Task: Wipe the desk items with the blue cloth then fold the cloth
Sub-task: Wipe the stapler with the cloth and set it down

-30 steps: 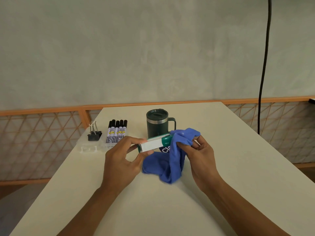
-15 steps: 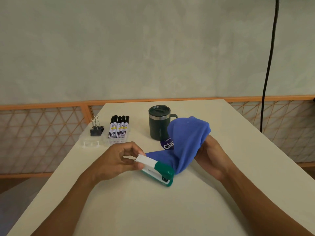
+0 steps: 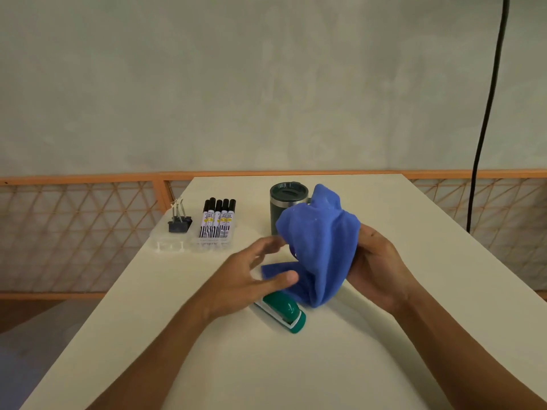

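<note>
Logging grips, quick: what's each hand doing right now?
Left hand: open, holding nothing.
Right hand: gripping the blue cloth.

White table [image 3: 384, 365] is carrying a green-and-white stapler [image 3: 285, 316], lying flat near the middle. Dark green lidded mug [image 3: 285, 208] is standing farther back. Clear plastic tray [image 3: 170, 247] is sitting at the left edge, holding black markers [image 3: 217, 223] and binder clips [image 3: 179, 225].
</note>
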`<move>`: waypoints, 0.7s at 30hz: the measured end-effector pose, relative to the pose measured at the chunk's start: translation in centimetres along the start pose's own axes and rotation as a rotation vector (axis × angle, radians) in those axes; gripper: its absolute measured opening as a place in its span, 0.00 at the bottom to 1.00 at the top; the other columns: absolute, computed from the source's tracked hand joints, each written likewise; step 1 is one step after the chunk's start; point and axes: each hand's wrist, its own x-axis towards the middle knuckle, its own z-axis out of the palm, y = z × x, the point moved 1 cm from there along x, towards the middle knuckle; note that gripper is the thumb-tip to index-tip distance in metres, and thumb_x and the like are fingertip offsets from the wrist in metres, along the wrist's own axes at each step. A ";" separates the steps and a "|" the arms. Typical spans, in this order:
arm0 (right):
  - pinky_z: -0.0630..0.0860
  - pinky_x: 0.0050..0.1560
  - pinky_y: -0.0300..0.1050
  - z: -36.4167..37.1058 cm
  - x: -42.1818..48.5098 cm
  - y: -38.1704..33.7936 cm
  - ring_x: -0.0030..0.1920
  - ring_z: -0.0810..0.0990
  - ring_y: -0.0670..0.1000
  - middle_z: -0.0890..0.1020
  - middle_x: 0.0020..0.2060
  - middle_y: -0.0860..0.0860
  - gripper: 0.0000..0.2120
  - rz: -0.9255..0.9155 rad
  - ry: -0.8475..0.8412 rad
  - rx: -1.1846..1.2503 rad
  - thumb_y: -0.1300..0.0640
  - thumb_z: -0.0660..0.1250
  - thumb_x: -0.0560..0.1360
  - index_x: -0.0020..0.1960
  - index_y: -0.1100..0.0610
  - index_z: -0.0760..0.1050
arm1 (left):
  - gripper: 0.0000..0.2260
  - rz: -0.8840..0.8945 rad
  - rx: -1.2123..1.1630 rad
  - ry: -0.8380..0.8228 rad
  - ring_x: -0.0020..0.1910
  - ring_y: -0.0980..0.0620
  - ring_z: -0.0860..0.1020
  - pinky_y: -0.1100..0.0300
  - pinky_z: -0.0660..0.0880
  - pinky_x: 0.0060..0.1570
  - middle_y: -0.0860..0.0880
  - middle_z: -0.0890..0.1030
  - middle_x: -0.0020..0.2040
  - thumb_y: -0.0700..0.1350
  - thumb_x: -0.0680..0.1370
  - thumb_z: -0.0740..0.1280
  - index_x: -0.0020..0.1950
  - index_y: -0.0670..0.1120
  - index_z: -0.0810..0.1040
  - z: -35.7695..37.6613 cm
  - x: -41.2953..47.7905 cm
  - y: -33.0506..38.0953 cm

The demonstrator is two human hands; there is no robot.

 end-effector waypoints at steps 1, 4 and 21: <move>0.78 0.53 0.50 0.4 0.0 -0.6 0.50 0.80 0.57 0.84 0.50 0.58 0.16 -0.052 0.007 -0.075 0.63 0.58 0.85 0.56 0.58 0.86 | 0.28 -0.002 0.020 -0.009 0.74 0.65 0.74 0.57 0.69 0.76 0.64 0.79 0.71 0.58 0.78 0.78 0.76 0.57 0.75 0.8 0.1 0.1; 0.77 0.54 0.56 0.6 0.0 -2.0 0.50 0.80 0.60 0.84 0.50 0.61 0.20 -0.209 0.016 -0.302 0.72 0.58 0.84 0.54 0.57 0.86 | 0.18 0.022 0.065 0.039 0.65 0.62 0.81 0.57 0.74 0.71 0.60 0.85 0.62 0.59 0.78 0.78 0.65 0.54 0.84 1.8 0.7 0.6; 0.83 0.58 0.47 -0.7 -0.2 -3.3 0.60 0.85 0.49 0.83 0.63 0.42 0.03 -0.621 0.398 -0.854 0.61 0.71 0.81 0.54 0.55 0.81 | 0.12 0.096 0.130 0.284 0.41 0.60 0.81 0.68 0.77 0.47 0.56 0.87 0.42 0.44 0.78 0.79 0.57 0.59 0.87 0.4 3.0 -0.2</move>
